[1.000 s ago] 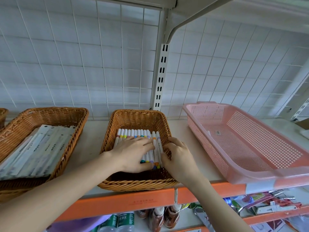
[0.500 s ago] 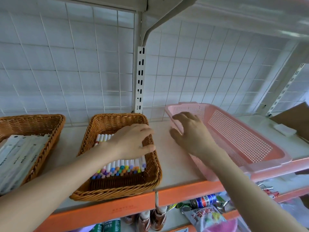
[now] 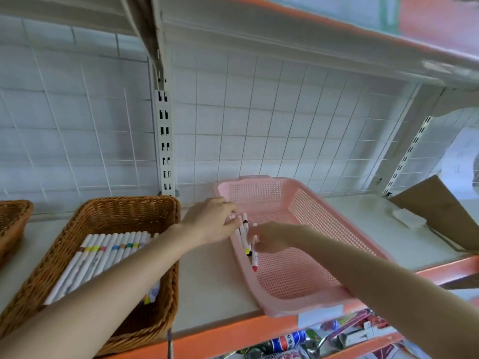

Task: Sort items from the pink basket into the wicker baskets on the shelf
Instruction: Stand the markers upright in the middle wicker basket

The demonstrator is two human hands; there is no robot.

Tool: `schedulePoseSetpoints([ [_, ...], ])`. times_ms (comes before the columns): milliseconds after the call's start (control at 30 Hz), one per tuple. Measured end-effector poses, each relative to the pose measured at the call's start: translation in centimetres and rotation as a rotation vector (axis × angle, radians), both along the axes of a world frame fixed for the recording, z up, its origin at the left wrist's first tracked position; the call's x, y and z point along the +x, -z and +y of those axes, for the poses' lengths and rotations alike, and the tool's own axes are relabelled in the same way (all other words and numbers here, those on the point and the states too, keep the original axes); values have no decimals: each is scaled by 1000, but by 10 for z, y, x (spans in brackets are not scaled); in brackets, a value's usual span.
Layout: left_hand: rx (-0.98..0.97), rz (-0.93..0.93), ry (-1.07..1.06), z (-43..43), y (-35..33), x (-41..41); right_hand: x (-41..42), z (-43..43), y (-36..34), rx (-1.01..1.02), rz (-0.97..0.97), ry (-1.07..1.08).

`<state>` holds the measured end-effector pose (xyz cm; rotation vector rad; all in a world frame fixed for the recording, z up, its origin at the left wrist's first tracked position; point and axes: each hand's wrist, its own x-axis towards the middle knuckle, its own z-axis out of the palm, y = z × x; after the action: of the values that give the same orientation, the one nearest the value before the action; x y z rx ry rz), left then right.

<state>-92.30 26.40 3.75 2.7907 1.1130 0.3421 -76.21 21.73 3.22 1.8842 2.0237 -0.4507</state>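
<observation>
The pink basket (image 3: 315, 218) stands on the shelf at the right. Both my hands reach into its left side. My left hand (image 3: 211, 222) grips the top ends of a small bunch of white markers (image 3: 245, 235). My right hand (image 3: 272, 238) pinches the same bunch lower down. One marker with a red tip (image 3: 254, 260) sticks out below my fingers. To the left, the middle wicker basket (image 3: 121, 212) holds a row of white markers with coloured bands (image 3: 103, 255); my left forearm crosses over it.
Another wicker basket (image 3: 14, 216) shows at the far left edge. A brown cardboard piece (image 3: 440, 213) and a small white block (image 3: 408, 218) lie on the shelf at the right. Bottles and packets (image 3: 298, 338) fill the shelf below. A wire grid backs the shelf.
Both hands left the middle wicker basket and moved right into the pink basket, where they now hold a bunch of markers. The view shifted right and up.
</observation>
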Motion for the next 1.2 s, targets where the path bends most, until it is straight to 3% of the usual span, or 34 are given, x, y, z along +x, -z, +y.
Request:
schedulePoseSetpoints([
  [233, -19, 33, -43, 6, -5, 22, 17, 5, 10, -76, -163, -122],
  [500, -116, 152, -28, 8, 2, 70, 62, -3, 16, -60, -218, 24],
  [733, -252, 480, -173, 14, 15, 111, 88, -11, 4, 4, -69, 91],
  [1200, -442, 482, -225, 17, 27, 124, 96, -14, -3, 107, 90, 158],
])
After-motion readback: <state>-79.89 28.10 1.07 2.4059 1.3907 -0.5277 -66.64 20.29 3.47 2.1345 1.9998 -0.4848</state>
